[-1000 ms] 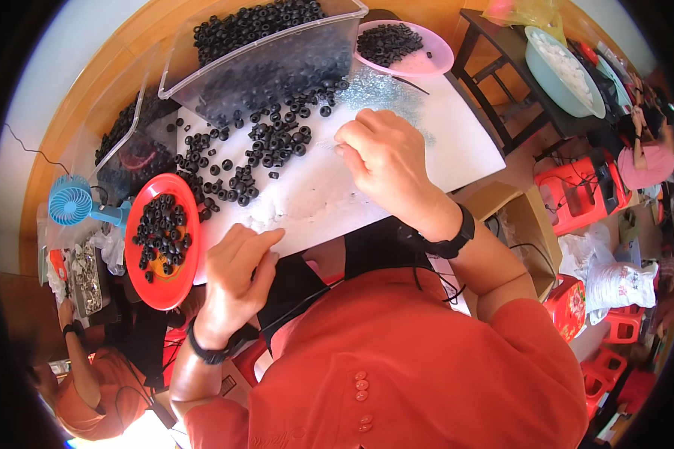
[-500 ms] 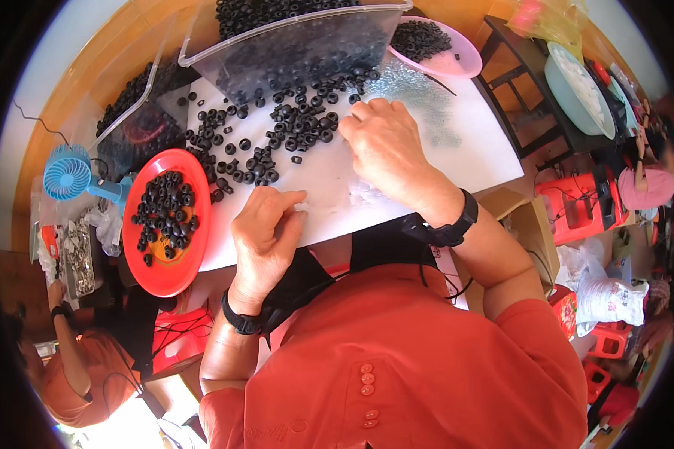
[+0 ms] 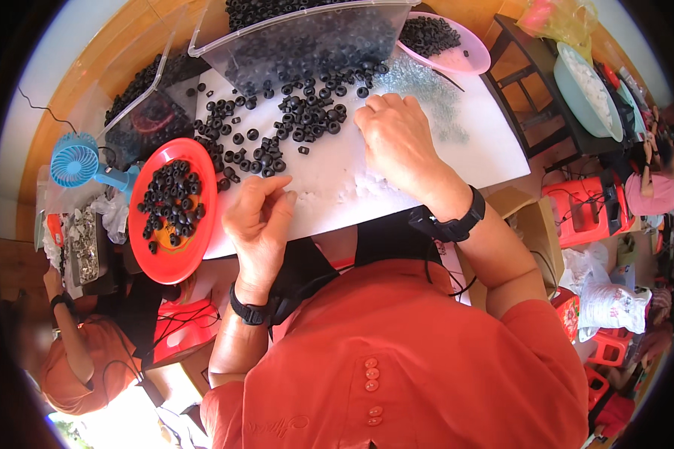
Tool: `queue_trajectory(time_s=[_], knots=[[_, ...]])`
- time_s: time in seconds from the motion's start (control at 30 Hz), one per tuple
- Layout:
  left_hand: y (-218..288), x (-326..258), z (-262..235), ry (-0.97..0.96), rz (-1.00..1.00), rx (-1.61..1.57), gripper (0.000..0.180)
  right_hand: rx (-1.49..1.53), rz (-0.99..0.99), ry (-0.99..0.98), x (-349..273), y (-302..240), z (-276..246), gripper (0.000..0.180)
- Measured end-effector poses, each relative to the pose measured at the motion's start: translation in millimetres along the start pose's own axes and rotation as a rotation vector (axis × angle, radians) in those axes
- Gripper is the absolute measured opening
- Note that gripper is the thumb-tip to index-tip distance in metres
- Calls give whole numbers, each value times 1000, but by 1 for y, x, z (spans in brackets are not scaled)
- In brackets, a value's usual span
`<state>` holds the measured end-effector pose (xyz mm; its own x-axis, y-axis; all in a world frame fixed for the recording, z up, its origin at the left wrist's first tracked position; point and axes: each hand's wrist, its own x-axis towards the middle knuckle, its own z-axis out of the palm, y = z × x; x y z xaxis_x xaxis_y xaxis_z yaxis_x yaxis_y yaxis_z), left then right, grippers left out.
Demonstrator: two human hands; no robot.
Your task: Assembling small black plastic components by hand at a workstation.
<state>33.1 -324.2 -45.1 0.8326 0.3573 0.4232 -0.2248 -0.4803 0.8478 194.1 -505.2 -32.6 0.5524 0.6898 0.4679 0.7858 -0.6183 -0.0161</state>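
Observation:
My left hand (image 3: 258, 223) hovers over the near edge of a white work surface (image 3: 487, 161), its thumb and forefinger brought close together. Whatever may be between those fingertips is too small to make out. Further right, my right hand (image 3: 399, 138) is closed, knuckles up and fingertips bent down out of sight above the surface. Beyond the hands lies a loose spread of small black ring-shaped parts (image 3: 311, 120). A scatter of tiny clear pieces (image 3: 419, 82) covers the surface behind my right hand. Small whitish bits (image 3: 367, 183) lie between my hands.
A clear bin (image 3: 307, 52) of black parts stands at the back, another bin (image 3: 138, 112) at the left. A red plate (image 3: 206, 168) holds black parts beside a blue fan (image 3: 75, 159). A pink dish (image 3: 475, 60) sits back right. Co-workers sit at both sides.
The view has shifted slightly. My right hand has moved a little to the right, and my left hand slightly left, away from the middle of the surface.

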Motion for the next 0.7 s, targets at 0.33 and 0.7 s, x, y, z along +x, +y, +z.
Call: queue_trajectory(time_s=[0.33, 0.7], knots=[[-1, 0, -5, 109, 88, 377, 17, 75, -16, 126, -4, 5, 9, 13], [-5, 32, 7, 26, 253, 745, 21, 20, 29, 168, -4, 4, 12, 8]])
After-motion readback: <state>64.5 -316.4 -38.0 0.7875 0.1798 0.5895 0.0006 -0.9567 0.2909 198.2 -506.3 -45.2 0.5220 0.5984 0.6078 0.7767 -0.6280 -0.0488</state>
